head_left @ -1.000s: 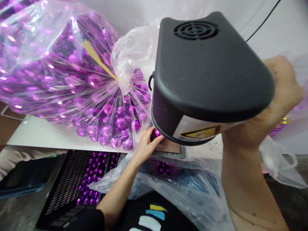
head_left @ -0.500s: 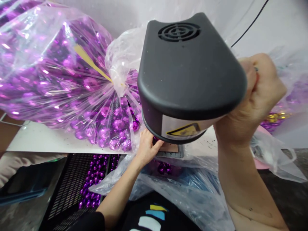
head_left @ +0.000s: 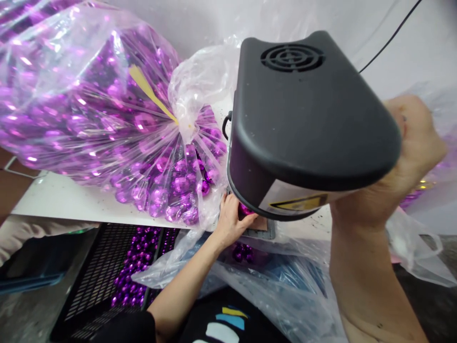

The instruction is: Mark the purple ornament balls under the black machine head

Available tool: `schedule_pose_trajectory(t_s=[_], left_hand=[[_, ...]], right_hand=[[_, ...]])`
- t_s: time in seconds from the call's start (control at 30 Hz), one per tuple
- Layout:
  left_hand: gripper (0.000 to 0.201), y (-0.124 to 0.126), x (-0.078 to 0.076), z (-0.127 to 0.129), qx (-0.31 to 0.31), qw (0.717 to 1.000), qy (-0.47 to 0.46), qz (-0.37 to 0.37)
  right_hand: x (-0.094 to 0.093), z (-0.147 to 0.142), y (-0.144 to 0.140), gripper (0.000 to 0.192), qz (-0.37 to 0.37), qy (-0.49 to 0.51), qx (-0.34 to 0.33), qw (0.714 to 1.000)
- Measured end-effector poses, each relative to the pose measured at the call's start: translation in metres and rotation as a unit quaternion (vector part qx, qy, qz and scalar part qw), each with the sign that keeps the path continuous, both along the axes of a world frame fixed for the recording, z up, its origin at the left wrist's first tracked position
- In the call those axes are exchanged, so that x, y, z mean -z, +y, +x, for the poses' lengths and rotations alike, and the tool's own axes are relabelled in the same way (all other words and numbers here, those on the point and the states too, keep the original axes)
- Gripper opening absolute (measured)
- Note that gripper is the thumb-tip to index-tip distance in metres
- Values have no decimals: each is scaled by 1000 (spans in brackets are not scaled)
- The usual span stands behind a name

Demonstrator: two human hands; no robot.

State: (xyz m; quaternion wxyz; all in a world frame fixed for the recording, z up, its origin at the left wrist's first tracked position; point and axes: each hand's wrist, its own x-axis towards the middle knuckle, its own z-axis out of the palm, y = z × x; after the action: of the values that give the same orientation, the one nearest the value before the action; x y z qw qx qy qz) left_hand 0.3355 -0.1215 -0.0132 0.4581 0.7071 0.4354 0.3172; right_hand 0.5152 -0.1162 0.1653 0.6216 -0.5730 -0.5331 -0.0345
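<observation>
The left hand [head_left: 231, 220] reaches under the front lip of a black machine head [head_left: 310, 119], its fingers closed on a small faceted purple bead [head_left: 244, 209] that sits at the edge of a flat brownish plate [head_left: 260, 224] set in a grey frame on the white bench [head_left: 64, 202]; the right hand [head_left: 410, 152] is raised beside the machine head on its far right, curled into a loose fist, but what it grips is hidden behind the casing, so I cannot tell; the two hands are well apart, one on each side of the machine.

The machine head is matt black moulded plastic, rounded at the front like a shoe toe, with a round slatted vent [head_left: 293, 57] on top; a white label on its underside bears a yellow warning triangle [head_left: 298, 204], the print too small to read; a thin black cable [head_left: 389, 40] runs up to the right.

Left of it lies a big clear crinkled plastic bag [head_left: 89, 109], knotted at the neck, crammed with glossy faceted purple beads; a strip of yellow tape [head_left: 150, 93] shows inside it; below the bench edge a black perforated crate [head_left: 103, 271] holds more purple beads, and loose clear plastic sheeting [head_left: 278, 281] lies across the lap.
</observation>
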Motion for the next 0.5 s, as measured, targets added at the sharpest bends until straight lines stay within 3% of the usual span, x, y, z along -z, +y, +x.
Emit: schedule_pose_trajectory(t_s=[0.2, 0.27, 0.4, 0.5], left_hand=[[40, -3, -8, -1, 8, 998, -37, -58], [41, -3, -10, -1, 0, 996, -54, -65], [42, -2, -14, -1, -4, 994, -76, -84], [43, -2, -16, -1, -10, 994, -74, -85]], right_hand=[[1, 1, -1, 33, 7, 30, -45, 999], [0, 1, -5, 33, 11, 19, -29, 999], [8, 0, -27, 31, 50, -37, 21, 998], [25, 3, -51, 26, 5, -79, -4, 997]])
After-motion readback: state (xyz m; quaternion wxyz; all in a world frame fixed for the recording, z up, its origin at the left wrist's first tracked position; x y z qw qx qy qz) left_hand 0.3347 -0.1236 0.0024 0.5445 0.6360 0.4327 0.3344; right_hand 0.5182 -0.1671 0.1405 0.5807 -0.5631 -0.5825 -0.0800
